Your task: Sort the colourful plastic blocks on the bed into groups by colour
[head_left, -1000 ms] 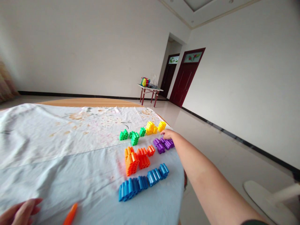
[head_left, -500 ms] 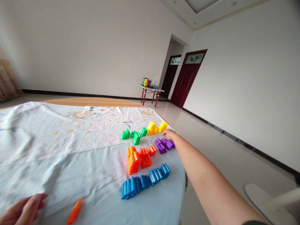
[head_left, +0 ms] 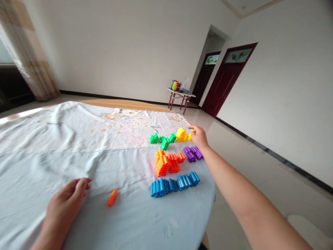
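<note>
My right hand [head_left: 199, 136] is at the far right edge of the table, its fingers closed around a small yellow block cluster [head_left: 191, 135] that it partly covers. Left of it stands a larger yellow block cluster [head_left: 182, 134]. My left hand [head_left: 71, 194] rests on the cloth, fingers curled in, with nothing visible in them. A loose orange tube-like piece [head_left: 112, 198] lies to its right. Purple blocks [head_left: 192, 153] sit just below my right hand. Green blocks [head_left: 164, 141], orange blocks [head_left: 169, 163] and a row of blue blocks [head_left: 174, 184] stand nearby.
A pale, wrinkled cloth [head_left: 125, 222] covers the round wooden table [head_left: 125, 103]. Beyond it, a small table [head_left: 180, 93] carries a colourful bag [head_left: 176, 85] and a clear plastic bag. A white round object [head_left: 307, 229] stands on the floor at lower right.
My right hand has moved from below the small yellow cluster up onto it. The view has shifted, showing more of my left hand. The blocks keep about the same layout.
</note>
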`<state>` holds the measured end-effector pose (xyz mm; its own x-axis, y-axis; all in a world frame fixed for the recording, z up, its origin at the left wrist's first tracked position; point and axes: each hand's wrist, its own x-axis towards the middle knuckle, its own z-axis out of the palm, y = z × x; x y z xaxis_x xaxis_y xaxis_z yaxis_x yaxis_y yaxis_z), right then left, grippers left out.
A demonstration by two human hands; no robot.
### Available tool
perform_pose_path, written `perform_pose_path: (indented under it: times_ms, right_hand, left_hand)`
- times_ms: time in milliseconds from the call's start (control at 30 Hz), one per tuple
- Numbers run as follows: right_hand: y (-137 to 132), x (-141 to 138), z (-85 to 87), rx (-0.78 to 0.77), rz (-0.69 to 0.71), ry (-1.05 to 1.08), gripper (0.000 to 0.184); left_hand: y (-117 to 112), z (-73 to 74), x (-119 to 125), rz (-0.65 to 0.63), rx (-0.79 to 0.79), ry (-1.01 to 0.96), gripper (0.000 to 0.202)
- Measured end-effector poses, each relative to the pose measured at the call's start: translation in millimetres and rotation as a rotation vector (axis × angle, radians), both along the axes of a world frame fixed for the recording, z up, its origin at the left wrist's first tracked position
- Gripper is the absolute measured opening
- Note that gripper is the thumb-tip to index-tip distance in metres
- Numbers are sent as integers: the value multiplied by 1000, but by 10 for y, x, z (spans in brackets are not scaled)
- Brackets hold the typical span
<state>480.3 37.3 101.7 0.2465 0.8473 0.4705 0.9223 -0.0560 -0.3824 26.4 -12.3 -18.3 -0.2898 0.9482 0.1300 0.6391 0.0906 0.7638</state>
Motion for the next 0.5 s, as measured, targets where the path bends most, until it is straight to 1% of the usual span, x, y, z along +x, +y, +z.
perform_pose_path:
  times_ms: [33,100,133,167,233,267,333,367,433,500]
  right_hand:
    - [-82,-148,40,74,65,15,41]
    - [-296,-485,101,279,272,69,37]
    - [-421,-672,115,341,373,94,35]
    - [-551,-869,113,350,461,112,33]
    - [-793,-1277,45,303,593,165,31]
    - [-890,-1478,-24,238,662,193,32]
    - [-1016,-1850,-224,92,801,228,33]
    - [-1044,-2012,-344,29,840,237,33]
    - [-1047,-2276,-588,-99,861,204,30]
    - [-1017,-2456,-795,-192,821,110,33]
  left_hand:
    - [-19,16,8,-13,-51,-52,39]
    - [-50,50,28,-20,-83,-98,39]
    - [-60,62,37,-28,-83,-110,39]
    - [-65,66,42,-34,-77,-115,39]
    - [-67,52,43,-41,-64,-121,41]
    - [-64,38,40,-41,-57,-125,41]
    - [-57,9,29,-42,-45,-132,42]
    - [-55,1,24,-39,-38,-137,42]
    - [-60,7,20,-34,-29,-155,42]
    - [-74,41,23,-35,-27,-176,40]
